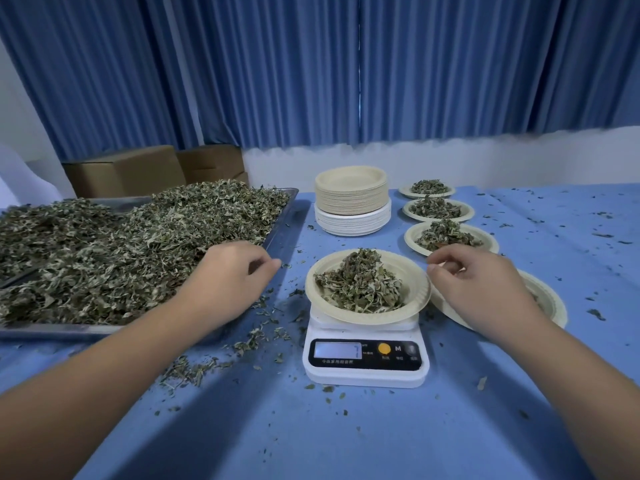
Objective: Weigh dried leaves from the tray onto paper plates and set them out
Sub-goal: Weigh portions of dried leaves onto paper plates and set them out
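A white digital scale [365, 362] stands at the table's centre and carries a paper plate [415, 289] heaped with dried leaves [360, 285]. On the left, a metal tray [282, 223] is piled with dried leaves [114, 251]. My left hand [228, 275] hovers over the tray's right edge, left of the plate, with loosely curled fingers that hold nothing. To the right of the plate hangs my right hand [474, 282], fingers loosely curled near its rim and not touching it. This hand partly covers another paper plate [550, 299].
A stack of unused paper plates [351, 199] stands behind the scale. Three filled plates [450, 237] run in a row toward the back right. Leaf crumbs litter the blue tablecloth [346, 438]. Cardboard boxes [128, 171] and blue curtains stand behind the table.
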Available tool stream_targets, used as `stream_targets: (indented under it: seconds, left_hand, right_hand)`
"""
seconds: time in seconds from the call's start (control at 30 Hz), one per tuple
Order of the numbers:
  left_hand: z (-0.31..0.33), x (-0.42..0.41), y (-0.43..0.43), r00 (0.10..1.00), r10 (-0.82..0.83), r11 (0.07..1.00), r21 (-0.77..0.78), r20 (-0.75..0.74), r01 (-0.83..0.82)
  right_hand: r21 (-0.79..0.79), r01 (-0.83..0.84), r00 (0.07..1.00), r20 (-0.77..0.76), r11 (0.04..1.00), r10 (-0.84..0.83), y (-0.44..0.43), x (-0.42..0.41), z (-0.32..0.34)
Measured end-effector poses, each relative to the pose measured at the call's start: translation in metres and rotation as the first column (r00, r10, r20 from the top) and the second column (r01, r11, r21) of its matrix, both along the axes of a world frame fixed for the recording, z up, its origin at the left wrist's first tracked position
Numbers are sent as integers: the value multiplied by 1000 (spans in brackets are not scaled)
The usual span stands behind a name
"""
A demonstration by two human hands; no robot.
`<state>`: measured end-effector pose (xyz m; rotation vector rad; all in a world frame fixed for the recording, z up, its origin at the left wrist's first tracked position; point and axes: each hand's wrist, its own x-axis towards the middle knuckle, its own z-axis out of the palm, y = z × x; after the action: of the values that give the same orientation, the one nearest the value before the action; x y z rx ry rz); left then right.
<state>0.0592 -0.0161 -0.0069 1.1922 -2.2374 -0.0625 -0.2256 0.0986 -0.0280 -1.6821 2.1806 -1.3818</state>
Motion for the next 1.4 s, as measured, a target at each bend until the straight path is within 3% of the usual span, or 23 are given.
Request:
stream_targets:
  seconds: [0.13,0.23,0.33,0.53,0.67,0.77,1.07,1.23,1.4]
  left_hand:
    - [-2,-31,4,991,55,950,313,-126,-13]
    - [-5,-45,3,982,103,803,596,-160,13]
    - [-9,-51,1,960,150,676,733,-237,75]
    - [-12,-52,14,857,259,612,763,-445,211]
    - [-5,-46,28,751,287,564,739,-595,369]
    - [10,-40,26,665,288,538,691,-689,483]
    - [56,-66,-67,513,219,511,546,-830,664]
    - [67,-102,-142,382,322,554,499,-866,666]
    - [98,-135,-181,404,464,481,608,-788,632]
  right_hand:
    - [157,44,999,5,987,-45,-2,1,-1]
    - [225,32,996,70,974,-49,-4,4,-3]
    - [274,-7,988,152,962,-37,-6,6,-5]
    - [258,-115,931,364,959,14,-2,9,-2]
    - [125,-175,777,626,977,59,0,13,8]
    - [61,-188,674,734,980,84,-5,15,23]
    - [-26,-212,690,704,977,169,-99,-20,85]
    - [-34,-240,653,734,970,187,-181,-58,96]
    - [69,-220,580,812,973,73,-213,-76,117]
